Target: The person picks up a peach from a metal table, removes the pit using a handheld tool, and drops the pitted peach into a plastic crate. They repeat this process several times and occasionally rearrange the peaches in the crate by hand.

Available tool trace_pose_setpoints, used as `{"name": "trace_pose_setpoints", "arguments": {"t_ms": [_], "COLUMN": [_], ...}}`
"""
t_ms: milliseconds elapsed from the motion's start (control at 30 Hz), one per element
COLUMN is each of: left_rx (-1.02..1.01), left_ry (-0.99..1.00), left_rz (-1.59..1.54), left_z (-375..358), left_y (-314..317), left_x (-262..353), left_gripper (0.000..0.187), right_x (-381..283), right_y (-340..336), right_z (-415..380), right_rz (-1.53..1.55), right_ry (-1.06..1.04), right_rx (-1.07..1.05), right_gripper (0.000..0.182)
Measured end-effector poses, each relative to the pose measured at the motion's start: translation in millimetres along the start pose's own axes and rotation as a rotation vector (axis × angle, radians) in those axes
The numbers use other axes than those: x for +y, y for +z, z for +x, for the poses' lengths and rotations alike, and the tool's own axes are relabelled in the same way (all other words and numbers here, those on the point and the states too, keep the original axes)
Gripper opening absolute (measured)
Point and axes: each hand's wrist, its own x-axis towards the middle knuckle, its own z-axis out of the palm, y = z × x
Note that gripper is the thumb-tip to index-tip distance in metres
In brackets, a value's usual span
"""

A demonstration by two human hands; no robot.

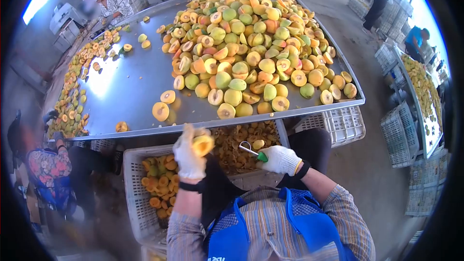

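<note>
My left hand [189,153], in a white knit glove, is closed around a yellow peach half [202,145] just past the metal table's near edge; hand and fruit are a little blurred. In my gloved right hand [280,159] is a pitting tool [250,150] with a green handle and a curved metal loop, its tip pointing left. Below the two hands sits a bin of brown pits and scraps [237,147]. A white crate [137,203] beside my left forearm holds several peach halves [162,183].
The metal table [130,96] carries a large heap of halved peaches [241,43] and a strip of more fruit along its left side. Co-workers sit at the left [50,164] and far edges. White crates [343,125] stand at right, near another fruit-laden table [425,92].
</note>
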Motion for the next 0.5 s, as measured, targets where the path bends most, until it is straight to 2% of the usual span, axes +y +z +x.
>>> {"name": "trace_pose_setpoints", "arguments": {"t_ms": [33, 67, 100, 133, 200, 267, 300, 333, 367, 400, 500], "left_rx": [0.093, 0.132, 0.184, 0.333, 0.270, 0.046, -0.011, -0.007, -0.090, -0.240, -0.220], "left_ry": [0.143, 0.104, 0.377, 0.638, 0.722, 0.936, 0.935, 0.945, 0.758, 0.529, 0.457], "left_rz": [0.222, 0.513, 1.362, 1.654, 1.586, 1.470, 1.510, 1.603, 1.754, 1.747, 1.757], "left_z": [0, 3, 1, -1, 8, 28, 38, 52, 63, 74, 85], "left_y": [-23, -51, -62, -64, -42, -6, 18, 37, 53, 67, 87], "left_x": [11, 21, 38, 37, 39, 20, 9, -7, -19, -24, -37], "left_gripper": [0.040, 0.037, 0.031, 0.033, 0.036, 0.039, 0.040, 0.050, 0.062, 0.068, 0.066], "right_x": [9, 19, 25, 19, 18, 16, 14, 14, 18, 16, 18], "right_y": [0, 1, -1, -10, -18, -19, -18, -17, -13, -14, -15], "right_z": [2, 2, 2, -4, -3, -4, -7, -9, -9, -11, -16], "right_rz": [-0.062, -0.120, -0.076, -0.021, 0.027, 0.058, 0.060, 0.063, 0.059, 0.065, 0.045], "right_ry": [0.006, 0.017, 0.015, 0.069, 0.091, 0.082, 0.055, 0.027, -0.003, 0.026, 0.035], "right_rx": [0.051, 0.100, 0.144, 0.166, 0.194, 0.235, 0.252, 0.271, 0.266, 0.228, 0.209], "right_gripper": [0.033, 0.034, 0.034, 0.033, 0.034, 0.034, 0.033, 0.033, 0.032, 0.033, 0.036]}}
